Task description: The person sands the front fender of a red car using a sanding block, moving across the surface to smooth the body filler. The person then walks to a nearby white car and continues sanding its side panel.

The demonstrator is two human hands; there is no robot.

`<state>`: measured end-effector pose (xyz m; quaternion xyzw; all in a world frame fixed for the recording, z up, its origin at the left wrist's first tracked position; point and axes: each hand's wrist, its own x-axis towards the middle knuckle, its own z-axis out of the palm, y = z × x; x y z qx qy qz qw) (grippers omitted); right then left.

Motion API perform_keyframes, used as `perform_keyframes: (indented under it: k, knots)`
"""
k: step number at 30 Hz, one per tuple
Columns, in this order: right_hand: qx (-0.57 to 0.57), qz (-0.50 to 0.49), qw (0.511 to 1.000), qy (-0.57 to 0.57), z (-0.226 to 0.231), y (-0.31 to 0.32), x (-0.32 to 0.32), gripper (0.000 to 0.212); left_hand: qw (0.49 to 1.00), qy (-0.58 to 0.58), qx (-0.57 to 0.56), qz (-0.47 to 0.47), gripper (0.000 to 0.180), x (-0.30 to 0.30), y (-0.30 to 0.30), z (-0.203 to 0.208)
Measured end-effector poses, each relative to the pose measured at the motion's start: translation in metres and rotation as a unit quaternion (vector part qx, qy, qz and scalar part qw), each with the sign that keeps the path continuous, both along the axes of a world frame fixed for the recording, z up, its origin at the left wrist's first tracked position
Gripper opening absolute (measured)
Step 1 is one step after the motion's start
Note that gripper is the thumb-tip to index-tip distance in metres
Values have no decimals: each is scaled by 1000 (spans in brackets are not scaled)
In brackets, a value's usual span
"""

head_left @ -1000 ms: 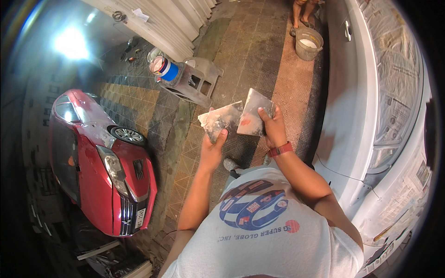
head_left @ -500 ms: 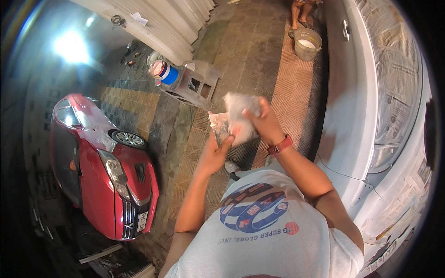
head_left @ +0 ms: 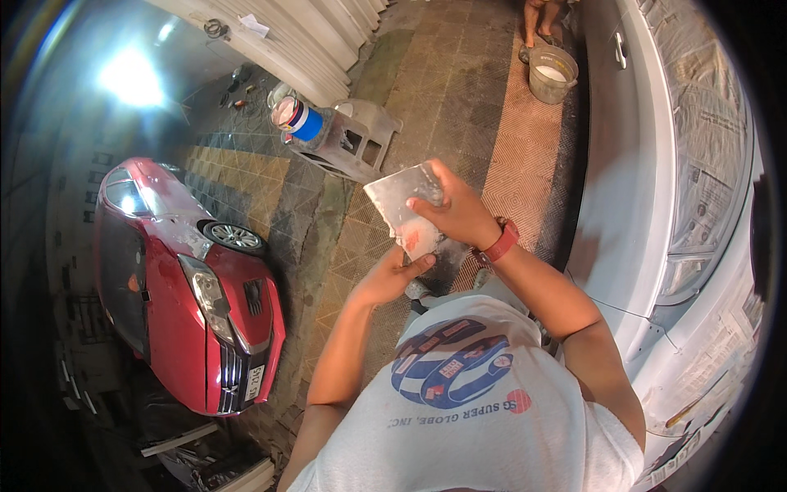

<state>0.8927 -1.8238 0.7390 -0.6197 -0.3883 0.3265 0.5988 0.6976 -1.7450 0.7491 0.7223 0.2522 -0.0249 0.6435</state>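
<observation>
My right hand [head_left: 463,215] grips a flat, grey-white rectangular spreader [head_left: 396,190], its thumb lying across the upper face. Below it, my left hand [head_left: 388,277] is closed on a putty-smeared plate [head_left: 420,238], thumb on top. A reddish-orange smear and pale paste show on that plate. The spreader overlaps the plate, so the plate's far part is hidden, and I cannot tell exactly where the two touch. Both hands are in front of my chest, above the tiled floor.
A blue-and-white can [head_left: 299,120] stands on a grey plastic stool [head_left: 348,148] ahead. A red car [head_left: 176,303] is at left. A silver car body [head_left: 619,221] with masked windows runs along the right. Near a person's legs [head_left: 533,20] sits a bucket [head_left: 548,86].
My right hand has turned the spreader, blurred before, so its broad face now shows. It covers more of the plate. My left hand has moved slightly right and down, still holding the plate.
</observation>
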Motion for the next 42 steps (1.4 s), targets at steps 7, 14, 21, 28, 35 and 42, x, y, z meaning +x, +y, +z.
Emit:
perform_keyframes:
  k: [7, 14, 21, 28, 35, 42]
  knots:
    - [68, -118, 969, 206, -59, 17, 20, 38, 980, -115, -64, 151, 72, -3, 7, -8]
    - [-104, 63, 912, 392, -55, -17, -12, 75, 913, -195, -243, 262, 101, 0, 10, -26]
    - [67, 175, 800, 571, -50, -29, -23, 40, 942, -180, -113, 260, 127, 5, 22, -40]
    - [98, 179, 780, 592, -60, -30, -22, 40, 924, -219, -244, 200, 104, 14, 26, -19]
    - [85, 137, 826, 540, -60, -51, 0, 39, 903, -190, -191, 336, 34, 9, 34, -26]
    - [41, -74, 845, 528, -69, -31, -10, 36, 879, -253, -234, 331, 53, 6, 34, -37]
